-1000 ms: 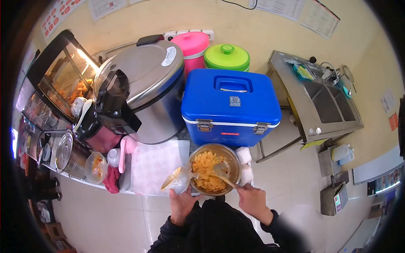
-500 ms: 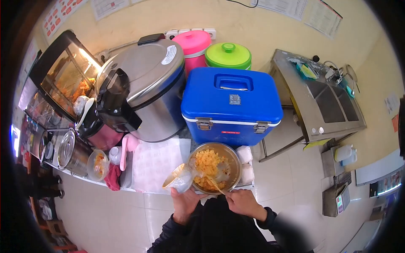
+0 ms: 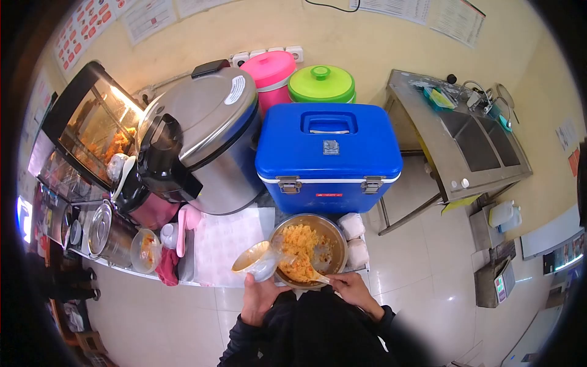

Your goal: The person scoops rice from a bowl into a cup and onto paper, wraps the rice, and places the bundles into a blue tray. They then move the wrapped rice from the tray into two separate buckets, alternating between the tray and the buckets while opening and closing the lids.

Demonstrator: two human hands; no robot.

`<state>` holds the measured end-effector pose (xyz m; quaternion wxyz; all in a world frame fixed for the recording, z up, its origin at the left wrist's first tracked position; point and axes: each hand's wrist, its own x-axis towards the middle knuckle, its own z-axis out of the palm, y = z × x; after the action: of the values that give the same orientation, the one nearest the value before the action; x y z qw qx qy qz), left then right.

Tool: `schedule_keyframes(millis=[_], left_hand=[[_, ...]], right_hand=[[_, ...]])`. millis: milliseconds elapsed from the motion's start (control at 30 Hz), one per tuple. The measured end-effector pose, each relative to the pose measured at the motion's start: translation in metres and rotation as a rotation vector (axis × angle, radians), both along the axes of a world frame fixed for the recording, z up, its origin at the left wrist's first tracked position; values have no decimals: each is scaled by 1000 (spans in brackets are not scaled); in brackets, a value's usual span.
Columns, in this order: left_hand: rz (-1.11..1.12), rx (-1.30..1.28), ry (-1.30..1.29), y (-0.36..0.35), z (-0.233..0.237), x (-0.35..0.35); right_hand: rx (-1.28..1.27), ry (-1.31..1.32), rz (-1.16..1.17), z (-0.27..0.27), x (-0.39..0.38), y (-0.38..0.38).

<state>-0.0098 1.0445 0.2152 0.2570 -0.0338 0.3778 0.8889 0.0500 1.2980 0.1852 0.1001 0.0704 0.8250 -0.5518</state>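
Note:
A metal bowl (image 3: 341, 238) with orange-yellow rice (image 3: 299, 243) in it stands at the table's front edge. My right hand (image 3: 353, 290) is closed round the handle of a light-coloured spoon (image 3: 319, 277), whose head is down in the rice at the bowl's near side. To the left of the bowl, my left hand (image 3: 260, 298) holds a small bowl (image 3: 252, 259) wrapped in clear plastic, tilted toward the rice. Part of the plastic hangs over the metal bowl's left rim.
Behind the bowl stands a blue cooler box (image 3: 330, 144), with a large steel cooker (image 3: 211, 131) to its left. White paper (image 3: 229, 244) covers the table at left. Two white packets (image 3: 354, 240) sit right of the bowl. A steel sink (image 3: 477, 144) is farther right.
The spoon in my right hand has shifted and now lies lower in the rice, with its handle flatter. The view has moved slightly. My left hand still holds the small bowl.

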Motion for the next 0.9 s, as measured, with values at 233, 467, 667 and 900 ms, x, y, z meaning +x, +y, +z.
schedule_keyframes(millis=[233, 467, 667, 900], left_hand=[[231, -213, 100, -37, -29, 1], [202, -1334, 894, -39, 47, -24], [203, -1406, 942, 23, 35, -27], [306, -1061, 746, 41, 9, -24]], right_hand=[[-30, -35, -87, 8, 7, 11], [20, 86, -191, 59, 8, 28], [358, 376, -127, 127, 1, -2], [524, 448, -91, 151, -2, -9]])
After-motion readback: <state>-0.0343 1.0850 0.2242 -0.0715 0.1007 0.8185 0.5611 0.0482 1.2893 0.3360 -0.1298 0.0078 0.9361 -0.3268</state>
